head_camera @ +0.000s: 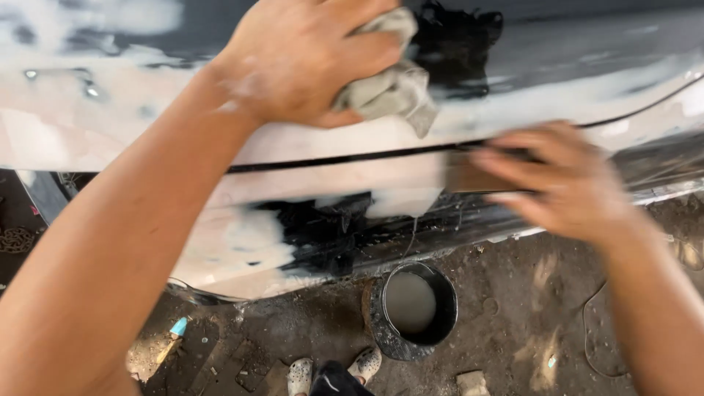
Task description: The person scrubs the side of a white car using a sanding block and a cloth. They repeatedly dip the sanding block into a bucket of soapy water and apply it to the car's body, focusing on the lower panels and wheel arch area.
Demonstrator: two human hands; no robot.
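Cloth (392, 92), grey and crumpled, sits bunched in your left hand (304, 62) at the upper middle of the frame, your fingers clenched around it and pressing it against the car body panel (110, 125). The panel runs across the whole upper half, dark in places and covered with pale patches elsewhere, with a thin dark line crossing it from centre left to the right edge. Your right hand (557, 183) is at centre right, blurred, its fingers spread flat over a brownish sanding block (469, 174) held against the panel just below that line. Below the panel, on the dirt ground (513, 293), a black bucket (411, 308) with cloudy water stands at lower centre. Your sandalled feet (334, 370) show at the bottom edge, just beside the bucket.
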